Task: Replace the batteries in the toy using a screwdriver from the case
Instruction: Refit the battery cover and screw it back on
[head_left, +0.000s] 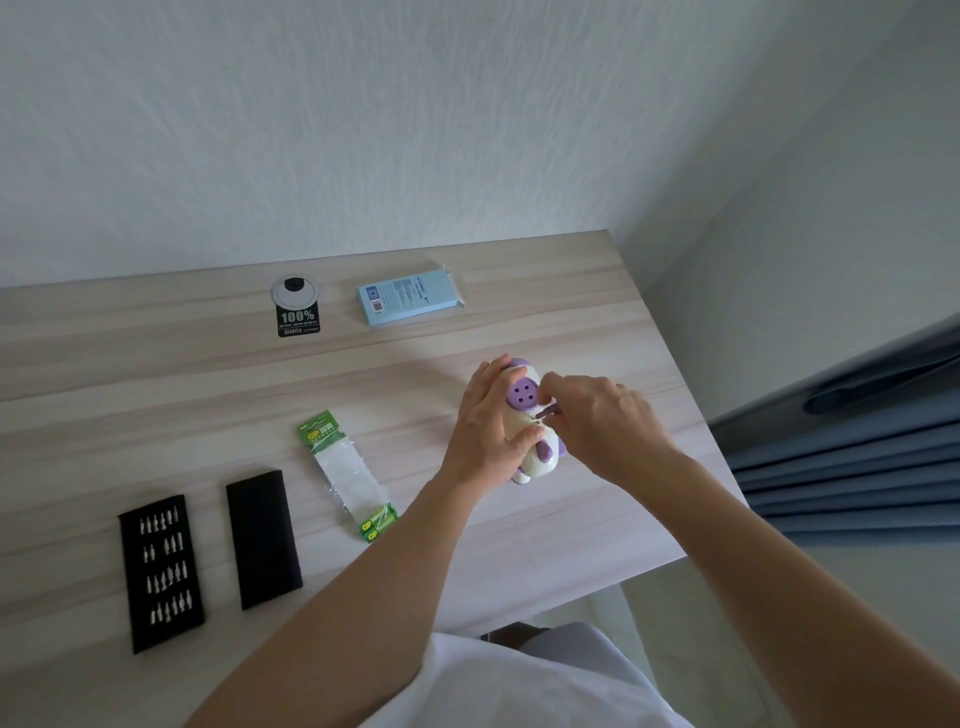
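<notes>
Head view: toy (522, 395) sits at 3 o'clock on the worktop (156, 415). Left hand (485, 421) fingers wrap round it; right hand (608, 421) fingers pinch a slim screwdriver (548, 413) against its body. Best bet: pin the toy flat, seat the tip squarely, press while turning. Battery pack (345, 470) at 6 o'clock, bit tray (161, 571) at 8.

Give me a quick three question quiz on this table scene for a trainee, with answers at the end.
1. True or false: the left hand holds the toy.
2. Which lies farthest left on the table? A) blue box B) battery pack C) bit tray
3. Fill in: the right hand pinches a ___ against the toy.
Key: 1 true; 2 C; 3 screwdriver.
</notes>
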